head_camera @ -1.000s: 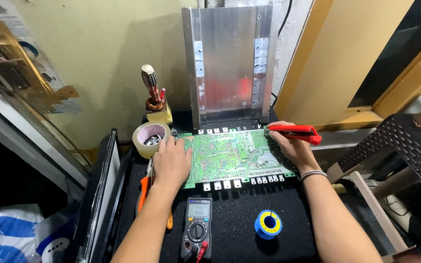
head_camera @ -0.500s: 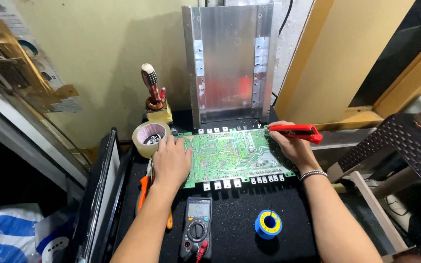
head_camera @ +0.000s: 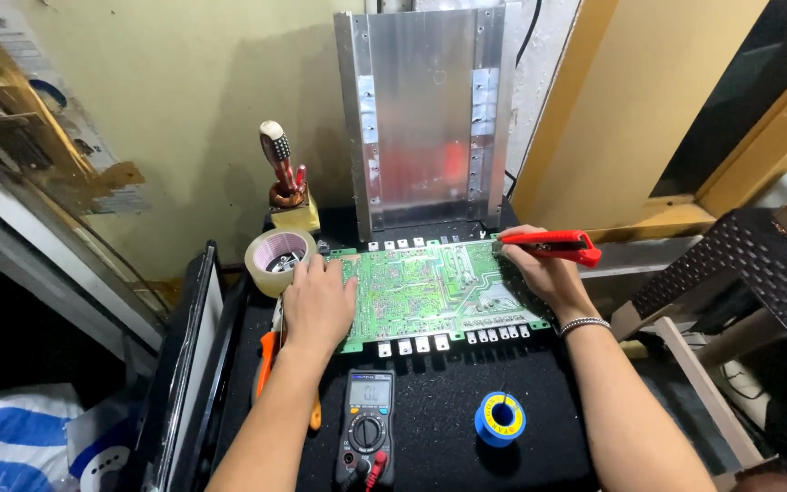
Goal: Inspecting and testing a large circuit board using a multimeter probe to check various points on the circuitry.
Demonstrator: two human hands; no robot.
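A green circuit board (head_camera: 430, 287) is lying flat on the black worktop (head_camera: 439, 428), solder side up, and everything else is sitting around it. The left hand (head_camera: 319, 305) is resting palm down on the board's left edge, fingers spread and pressing flat; its grip is open and closing on nothing. The right hand (head_camera: 539, 269) is sitting at the board's far right corner, its grip closed around a red knife (head_camera: 548, 243), which is lying level and pointing left, its tip hovering just over the board's far edge. Whether the tip is touching the board cannot be told.

Behind the board, a metal plate (head_camera: 425, 118) is standing upright against the wall. To the board's left, just beside the left hand, a tape roll (head_camera: 277, 260) is lying on the worktop, and farther behind it a screwdriver (head_camera: 277, 159) is standing handle up in a holder. Orange pliers (head_camera: 268, 351) are lying left of the board, partly hidden under the left forearm. In front of the board, a multimeter (head_camera: 368, 437) is lying face up, and to its right a blue solder spool (head_camera: 500, 417) is sitting well apart from the board.
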